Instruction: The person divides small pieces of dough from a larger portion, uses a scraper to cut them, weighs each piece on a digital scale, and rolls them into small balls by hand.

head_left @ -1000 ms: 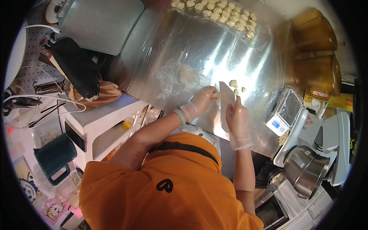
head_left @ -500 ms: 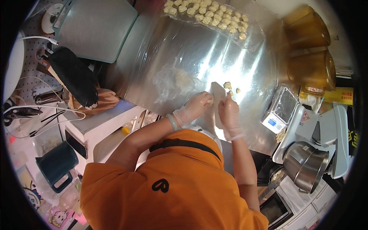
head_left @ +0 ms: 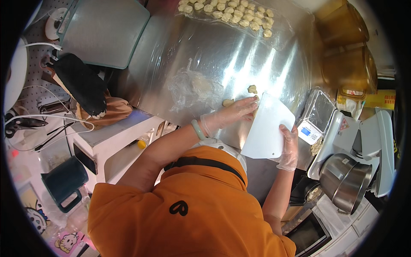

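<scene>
My right hand (head_left: 289,147), in a clear glove, grips a flat white dough scraper (head_left: 267,128) by its right edge, its broad face turned up. My left hand (head_left: 234,113), gloved too and with a pale green bangle at the wrist, reaches right with fingers stretched toward the scraper's left edge. A yellowish bit of dough shows between those fingertips and the scraper; whether it is touched I cannot tell. Just beyond my left hand lies a dough piece (head_left: 228,103). Another small dough lump (head_left: 252,89) sits beyond the scraper on the shiny metal table (head_left: 205,47).
Rows of dough balls (head_left: 244,16) lie on plastic film at the far edge. Crumpled clear film (head_left: 195,88) lies left of centre. At right stand a kitchen scale (head_left: 309,132), steel bowls (head_left: 346,182) and amber containers (head_left: 349,79). A grey-green board (head_left: 105,32) lies far left.
The scraper has swung from edge-on to face-up and moved right with my right hand. My left hand has shifted slightly right, its fingers straighter. A dough piece now shows beyond it.
</scene>
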